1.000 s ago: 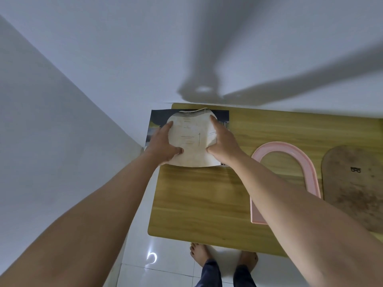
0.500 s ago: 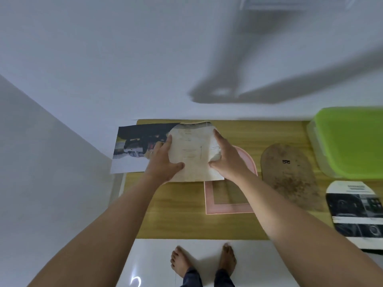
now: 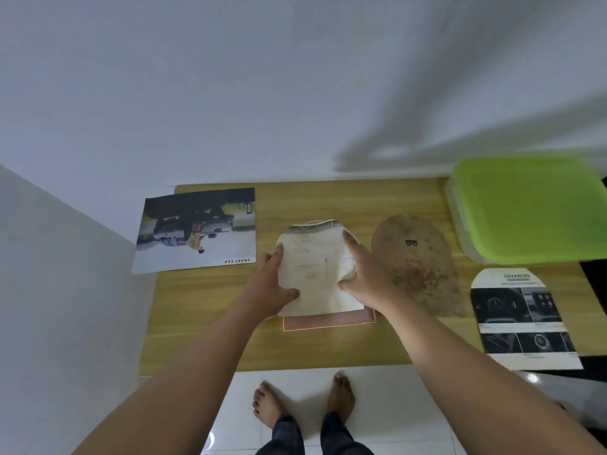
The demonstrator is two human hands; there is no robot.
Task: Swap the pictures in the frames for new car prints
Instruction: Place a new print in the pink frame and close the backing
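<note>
An arch-shaped cut print point(image 3: 315, 274), pale side up, lies over the pink arched frame point(image 3: 328, 324) in the middle of the wooden table point(image 3: 203, 320). My left hand point(image 3: 271, 285) pinches the print's left edge and my right hand point(image 3: 364, 280) pinches its right edge. Only the frame's bottom strip shows below the print. The frame's brown arched backing board point(image 3: 418, 262) lies just to the right. A rectangular car print point(image 3: 198, 229) rests at the table's left corner. Another arch-cut car print point(image 3: 522, 320) lies at the right.
A green-lidded plastic box point(image 3: 528, 208) stands at the back right of the table, against the white wall. The rectangular print overhangs the table's left edge. My bare feet stand on white floor tiles point(image 3: 394, 408) below the table's front edge.
Both hands have carried the arch-cut print from over the rectangular print at the left corner rightward, and it now covers the pink frame. The view has swung right.
</note>
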